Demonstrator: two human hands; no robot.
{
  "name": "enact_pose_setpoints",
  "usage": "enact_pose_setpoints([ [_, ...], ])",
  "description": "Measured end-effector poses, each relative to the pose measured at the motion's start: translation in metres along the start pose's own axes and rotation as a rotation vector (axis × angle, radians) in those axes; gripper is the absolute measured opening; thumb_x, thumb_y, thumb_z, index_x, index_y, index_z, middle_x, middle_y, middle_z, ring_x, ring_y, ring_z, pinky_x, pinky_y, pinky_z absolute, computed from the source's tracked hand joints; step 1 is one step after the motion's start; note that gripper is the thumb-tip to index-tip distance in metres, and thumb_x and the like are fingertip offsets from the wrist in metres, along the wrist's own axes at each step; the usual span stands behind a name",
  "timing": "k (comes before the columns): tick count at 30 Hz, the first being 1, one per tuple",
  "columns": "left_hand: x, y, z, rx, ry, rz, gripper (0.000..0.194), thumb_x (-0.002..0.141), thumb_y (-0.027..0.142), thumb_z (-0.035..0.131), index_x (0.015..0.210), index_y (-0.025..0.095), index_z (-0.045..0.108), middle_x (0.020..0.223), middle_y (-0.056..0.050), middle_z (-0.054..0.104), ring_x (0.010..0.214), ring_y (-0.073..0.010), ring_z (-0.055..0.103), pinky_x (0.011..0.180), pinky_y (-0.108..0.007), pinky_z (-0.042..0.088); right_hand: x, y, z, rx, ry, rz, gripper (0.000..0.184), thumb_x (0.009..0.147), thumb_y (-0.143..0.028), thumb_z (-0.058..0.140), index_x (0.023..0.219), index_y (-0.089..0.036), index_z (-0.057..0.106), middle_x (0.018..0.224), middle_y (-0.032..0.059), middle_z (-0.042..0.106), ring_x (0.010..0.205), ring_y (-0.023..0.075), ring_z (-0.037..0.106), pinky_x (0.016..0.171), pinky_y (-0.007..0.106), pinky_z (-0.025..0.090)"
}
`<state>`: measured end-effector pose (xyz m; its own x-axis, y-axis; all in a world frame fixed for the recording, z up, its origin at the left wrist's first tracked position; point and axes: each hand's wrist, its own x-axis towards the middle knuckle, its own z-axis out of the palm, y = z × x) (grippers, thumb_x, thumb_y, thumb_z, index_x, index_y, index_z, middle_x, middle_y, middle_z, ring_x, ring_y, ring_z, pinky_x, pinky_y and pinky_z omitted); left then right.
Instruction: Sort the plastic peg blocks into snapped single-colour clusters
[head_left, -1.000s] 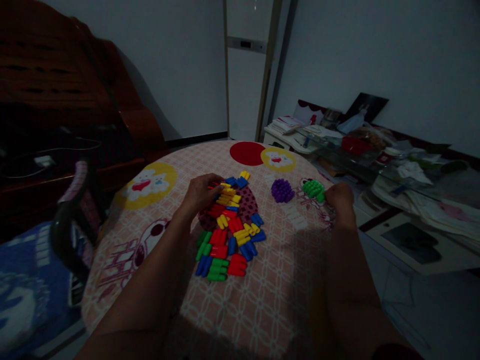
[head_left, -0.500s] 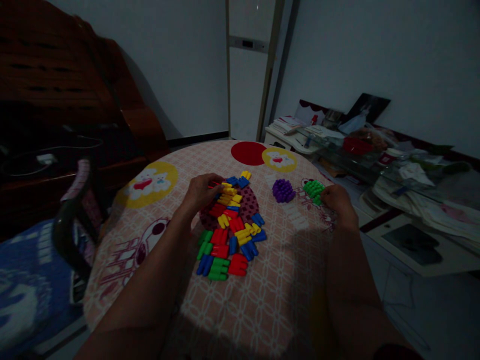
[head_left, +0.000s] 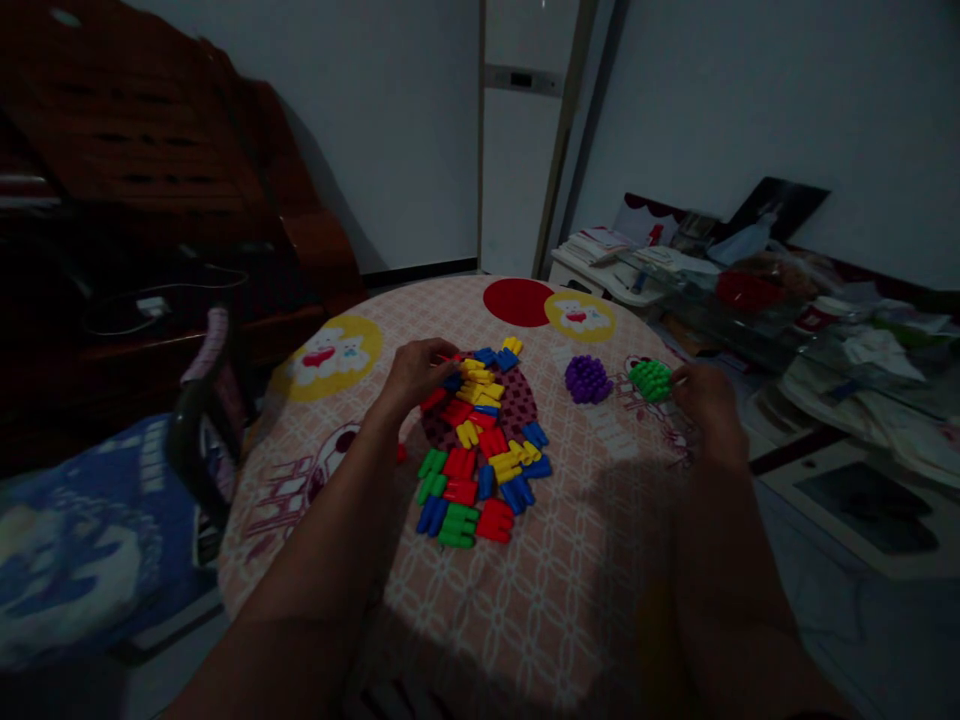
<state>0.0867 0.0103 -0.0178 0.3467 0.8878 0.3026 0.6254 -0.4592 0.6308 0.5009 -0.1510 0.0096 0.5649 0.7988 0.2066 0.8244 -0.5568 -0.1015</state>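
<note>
My left hand [head_left: 421,376] reaches over the left edge of a pile of bullet-shaped plastic building blocks [head_left: 480,392]. Its fingers are curled together beside red and blue pieces, and the fingertips are partly hidden, so what they grip cannot be made out. Yellow, red, blue and green blocks spread from there toward me across the table. At the right, my right hand [head_left: 705,398] is closed, its fingertips at the right end of a green knobbly plastic cluster [head_left: 650,381]. A purple knobbly cluster [head_left: 588,380] lies to the left of the green one.
A patterned cloth [head_left: 555,560] covers the round table. To the left are a chair [head_left: 196,440] and a dark wooden sofa [head_left: 172,180]. A cluttered glass-topped cabinet [head_left: 697,300] runs along the right wall. Behind the table stands a tall white unit [head_left: 517,170].
The view has turned slightly left, so everything sits further right in the picture. A small red piece now shows beside my left forearm. Both hands remain near the same blocks.
</note>
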Motion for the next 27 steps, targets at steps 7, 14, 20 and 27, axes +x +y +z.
enact_pose_setpoints([
  [7,0.0,-0.021,0.002,0.018,0.027,-0.11,0.03,0.078,0.029,0.065,0.101,0.015,0.077,0.099,-0.01,0.079,0.09,-0.0238,0.072,0.082,-0.031,0.054,-0.031,-0.083,-0.02,0.523,-0.012,-0.428,0.015,0.079,-0.018,0.062,0.081,-0.017,0.077,0.082,0.0085,0.076,0.079,0.024,0.07,0.076,0.034,0.05],
  [14,-0.009,-0.049,0.003,0.0,0.073,-0.263,0.03,0.078,0.032,0.067,0.099,0.014,0.078,0.099,-0.009,0.079,0.089,-0.0219,0.071,0.077,-0.027,0.052,-0.106,-0.183,0.016,0.626,-0.324,-1.036,0.016,0.086,-0.014,0.06,0.085,-0.019,0.076,0.084,0.0044,0.075,0.077,0.0174,0.066,0.071,0.027,0.045],
  [20,-0.009,-0.059,0.005,-0.065,0.09,-0.251,0.026,0.075,0.028,0.067,0.092,0.014,0.08,0.09,-0.006,0.078,0.085,-0.0208,0.07,0.077,-0.027,0.051,-0.126,-0.196,0.033,0.574,-0.333,-1.226,0.013,0.089,-0.014,0.062,0.092,-0.017,0.074,0.092,0.0075,0.073,0.086,0.0192,0.066,0.078,0.029,0.047],
  [27,-0.006,-0.057,0.004,-0.065,0.058,-0.277,0.025,0.075,0.023,0.069,0.095,0.015,0.081,0.095,-0.007,0.08,0.087,-0.0214,0.071,0.078,-0.027,0.051,-0.157,-0.209,0.037,0.594,-0.31,-1.436,0.024,0.098,-0.022,0.054,0.115,-0.018,0.069,0.122,0.0135,0.069,0.113,0.0242,0.063,0.097,0.039,0.049],
])
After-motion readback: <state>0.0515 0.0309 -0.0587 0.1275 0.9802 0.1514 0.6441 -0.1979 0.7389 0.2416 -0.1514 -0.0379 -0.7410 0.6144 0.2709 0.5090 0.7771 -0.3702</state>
